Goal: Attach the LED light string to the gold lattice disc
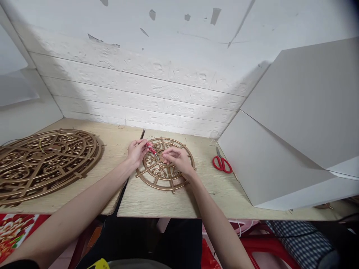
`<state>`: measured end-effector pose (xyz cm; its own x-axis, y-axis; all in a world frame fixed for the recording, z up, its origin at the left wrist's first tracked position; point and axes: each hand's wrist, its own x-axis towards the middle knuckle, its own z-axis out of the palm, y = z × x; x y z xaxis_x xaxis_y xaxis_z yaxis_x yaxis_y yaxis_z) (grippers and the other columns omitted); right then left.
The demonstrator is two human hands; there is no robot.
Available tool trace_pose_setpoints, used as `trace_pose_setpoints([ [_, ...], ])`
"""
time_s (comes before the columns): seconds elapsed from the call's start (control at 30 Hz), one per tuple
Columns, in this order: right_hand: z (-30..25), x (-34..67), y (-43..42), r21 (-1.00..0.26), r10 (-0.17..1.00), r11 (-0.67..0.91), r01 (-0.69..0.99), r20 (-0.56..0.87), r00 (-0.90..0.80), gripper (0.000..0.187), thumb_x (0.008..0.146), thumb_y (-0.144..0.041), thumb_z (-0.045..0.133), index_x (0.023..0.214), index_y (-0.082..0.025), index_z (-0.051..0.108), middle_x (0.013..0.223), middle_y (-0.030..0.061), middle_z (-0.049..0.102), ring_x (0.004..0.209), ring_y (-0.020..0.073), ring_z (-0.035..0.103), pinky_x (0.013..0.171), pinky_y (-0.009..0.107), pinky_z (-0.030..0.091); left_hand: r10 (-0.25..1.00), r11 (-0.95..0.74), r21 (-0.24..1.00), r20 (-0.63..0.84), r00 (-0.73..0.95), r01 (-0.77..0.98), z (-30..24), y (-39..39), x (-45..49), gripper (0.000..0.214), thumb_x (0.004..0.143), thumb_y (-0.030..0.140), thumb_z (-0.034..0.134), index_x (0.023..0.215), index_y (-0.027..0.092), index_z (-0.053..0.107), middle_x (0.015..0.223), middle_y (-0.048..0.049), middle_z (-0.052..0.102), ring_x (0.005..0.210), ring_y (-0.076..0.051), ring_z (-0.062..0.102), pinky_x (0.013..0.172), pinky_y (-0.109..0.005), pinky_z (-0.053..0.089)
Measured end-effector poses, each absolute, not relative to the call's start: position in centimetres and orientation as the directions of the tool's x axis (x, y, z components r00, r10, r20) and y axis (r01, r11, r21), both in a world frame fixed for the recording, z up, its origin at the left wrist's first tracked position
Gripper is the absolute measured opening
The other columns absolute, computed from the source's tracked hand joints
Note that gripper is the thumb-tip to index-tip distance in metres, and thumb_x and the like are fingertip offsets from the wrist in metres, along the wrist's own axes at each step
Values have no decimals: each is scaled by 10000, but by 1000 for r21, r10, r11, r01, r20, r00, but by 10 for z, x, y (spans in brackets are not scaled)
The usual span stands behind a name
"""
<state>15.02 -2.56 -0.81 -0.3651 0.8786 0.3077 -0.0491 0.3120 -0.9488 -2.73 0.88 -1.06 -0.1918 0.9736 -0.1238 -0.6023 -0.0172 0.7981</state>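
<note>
Your left grip (136, 152) is pinching a red stick (151, 148) over the gold wheel (159, 172), lying on the desk (215, 194), maybe for keeping still. I can't tell if your right grip (179, 160) is pinching.

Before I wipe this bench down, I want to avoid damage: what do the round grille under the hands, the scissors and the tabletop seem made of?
Round grille: gold-bronze with shiny highlights, so metal or painted plastic; the look leaves it open.
Scissors: smooth red handles, probably plastic; grey blades, apparently metal.
Tabletop: pale, matte, with streaky grain; likely wood or laminate.
</note>
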Motion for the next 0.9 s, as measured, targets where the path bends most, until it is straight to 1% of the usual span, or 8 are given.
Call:
trace_pose_setpoints([
  [0.23,-19,136,-23,-965,894,253,-75,262,-363,293,670,-348,770,838,-158,622,692,4,630,574,110,601,546,217,497,983,-35,806,-80,-167,-591,-9,4,-23,120,758,70,579,712,132,487,642,-74,660,577,-132,642,471,-165,446],
  [0.4,-19,135,-23,-962,890,260,-85,273,-365,311,681,-357,760,866,-157,611,697,5,624,575,104,597,536,208,487,981,-29,815,-89,-173,-579,-9,4,-23,126,757,78,581,712,140,480,645,-67,662,583,-132,647,474,-168,454],
  [0.57,-18,134,-26,-955,880,287,-75,294,-374,296,713,-347,732,903,-158,607,775,19,630,599,104,606,574,222,498,978,-52,830,-70,-196,-556,-11,4,-22,146,728,100,618,726,147,480,637,-46,658,581,-127,646,484,-172,467],
  [0.67,-20,134,-26,-947,870,317,-50,312,-383,277,732,-341,709,910,-155,606,763,21,626,628,122,615,597,239,501,977,-74,838,-47,-208,-541,-12,3,-20,171,704,116,646,730,146,479,636,-42,655,586,-128,647,481,-169,459],
  [0.8,-25,136,-22,-911,856,411,35,373,-359,241,740,-342,692,868,-152,616,701,5,603,618,123,575,591,238,471,972,-91,846,-39,-232,-526,-13,3,-18,229,675,124,677,706,153,452,600,-24,636,534,-121,623,445,-160,424],
  [0.9,-27,138,-21,-878,839,469,93,411,-356,208,748,-339,688,822,-154,627,753,15,616,645,123,555,617,242,455,972,-100,842,-30,-231,-530,-16,4,-18,240,663,126,689,704,151,454,613,-31,640,532,-122,622,446,-163,422],
])
